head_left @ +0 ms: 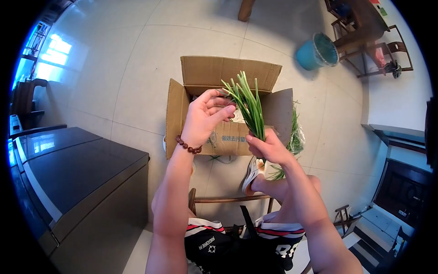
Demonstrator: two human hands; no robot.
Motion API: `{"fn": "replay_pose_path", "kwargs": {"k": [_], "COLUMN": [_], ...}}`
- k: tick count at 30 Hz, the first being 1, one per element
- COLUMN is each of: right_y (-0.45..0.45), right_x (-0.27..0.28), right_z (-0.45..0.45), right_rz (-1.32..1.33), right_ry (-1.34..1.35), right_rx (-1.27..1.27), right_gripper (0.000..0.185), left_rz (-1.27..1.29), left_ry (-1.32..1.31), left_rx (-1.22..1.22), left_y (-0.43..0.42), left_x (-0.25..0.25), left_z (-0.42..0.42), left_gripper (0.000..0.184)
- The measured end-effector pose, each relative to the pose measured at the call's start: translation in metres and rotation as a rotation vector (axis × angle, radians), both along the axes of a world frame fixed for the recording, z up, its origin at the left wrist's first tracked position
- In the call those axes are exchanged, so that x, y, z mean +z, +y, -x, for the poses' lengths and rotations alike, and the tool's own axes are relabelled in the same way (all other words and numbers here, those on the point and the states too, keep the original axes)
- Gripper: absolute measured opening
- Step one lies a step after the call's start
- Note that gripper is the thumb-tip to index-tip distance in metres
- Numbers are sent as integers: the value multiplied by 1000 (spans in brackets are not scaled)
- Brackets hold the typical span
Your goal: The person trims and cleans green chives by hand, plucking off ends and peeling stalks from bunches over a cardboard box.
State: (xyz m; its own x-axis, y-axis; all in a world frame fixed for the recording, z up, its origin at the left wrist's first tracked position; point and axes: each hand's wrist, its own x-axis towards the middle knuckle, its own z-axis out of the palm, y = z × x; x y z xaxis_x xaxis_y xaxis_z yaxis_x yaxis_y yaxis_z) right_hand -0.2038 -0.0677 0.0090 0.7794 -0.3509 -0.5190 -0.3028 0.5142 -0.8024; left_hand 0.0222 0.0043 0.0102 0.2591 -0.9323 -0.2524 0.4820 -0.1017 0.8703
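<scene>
A bunch of long green chives (pixel 250 107) stands slanting upward over an open cardboard box (pixel 207 147). My right hand (pixel 267 145) is wrapped round its lower part. Beside the upper left of the bunch, close to the stalk ends, is my left hand (pixel 211 114), with a beaded bracelet on the wrist. Its fingers are loosely curled and the thumb is apart from them; no stalk shows clearly in its grasp. The hands and stalks hide much of the box's inside.
More greens in clear plastic (pixel 296 137) lie on the floor right of the box. My shoe (pixel 252 176) is at its near side. A dark cabinet (pixel 91 178) stands at left, a lined blue bucket (pixel 315 52) at the back right. A wooden bar (pixel 232 199) crosses before my legs.
</scene>
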Motion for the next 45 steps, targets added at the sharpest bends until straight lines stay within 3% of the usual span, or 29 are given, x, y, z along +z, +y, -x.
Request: {"fn": "replay_pose_path", "kwargs": {"k": [9,11,12,14,16,19,20,22,26,34,36,44,45], "right_y": [2,3,3,2,2,2,3,1,0,1,0,1,2], "right_x": [3,4,1,1,4,6,8,14,14,10,7,4,4], "right_z": [-5,-5,-2,0,-1,-1,-2,-4,-6,-5,-3,3,3], "right_rz": [-7,-20,-56,-92,-152,-235,-234,-441,-494,-684,-726,-822,-812], "right_ry": [14,11,-2,-14,-54,-162,-160,-217,-259,-304,-332,-394,-380], "right_rx": [42,36,49,66,102,86,87,38,51,68,85,201,205], "right_gripper": [34,35,35,35,38,35,35,32,35,35,35,34,34], "left_rz": [47,53,54,24,-19,-196,-195,-187,-75,-63,-71,-112,-162], "left_ry": [-59,29,30,112,82,56,58,-20,272,213,176,207,147], "left_rx": [141,372,372,670,662,337,338,105,-76,50,220,688,606], "left_y": [2,2,2,3,8,6,5,2,1,1,1,14,15], "left_x": [-9,-12,-13,-18,-20,-8,-10,-17,-3,-22,-20,-24,-21], "left_z": [-8,-14,-17,-25,-32,-25,-18,-5,4,-1,-9,-46,-49], "left_gripper": [13,14,14,15,22,40,40,41,35,15,14,24,32]}}
